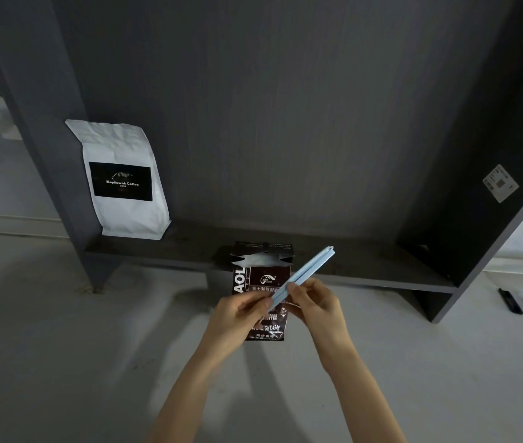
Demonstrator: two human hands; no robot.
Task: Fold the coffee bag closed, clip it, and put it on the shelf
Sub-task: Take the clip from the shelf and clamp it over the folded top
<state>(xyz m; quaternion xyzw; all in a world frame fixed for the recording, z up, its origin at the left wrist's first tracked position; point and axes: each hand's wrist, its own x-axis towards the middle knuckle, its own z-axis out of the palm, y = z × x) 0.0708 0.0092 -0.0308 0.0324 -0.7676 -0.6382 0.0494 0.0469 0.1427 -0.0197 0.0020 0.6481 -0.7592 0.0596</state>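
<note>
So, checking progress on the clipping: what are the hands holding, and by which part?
Both hands, left hand and right hand, pinch the long light-blue plastic clip at its near end.

Clip [305, 276]: pale blue, plain. Coffee bag [261, 282]: dark brown, glossy, white lettering and a small white logo; silvery-white lining at the open top. Second bag [122, 180]: matte white, creased, with a black rectangular label bearing white lettering. Shelf [365, 266]: dark grey, faint vertical grain on the back panel; a white sticker [500, 183] with fine grey print on the right side panel. Table [61, 346]: light grey, faintly speckled. Small black object [510, 301] at far right.
</note>
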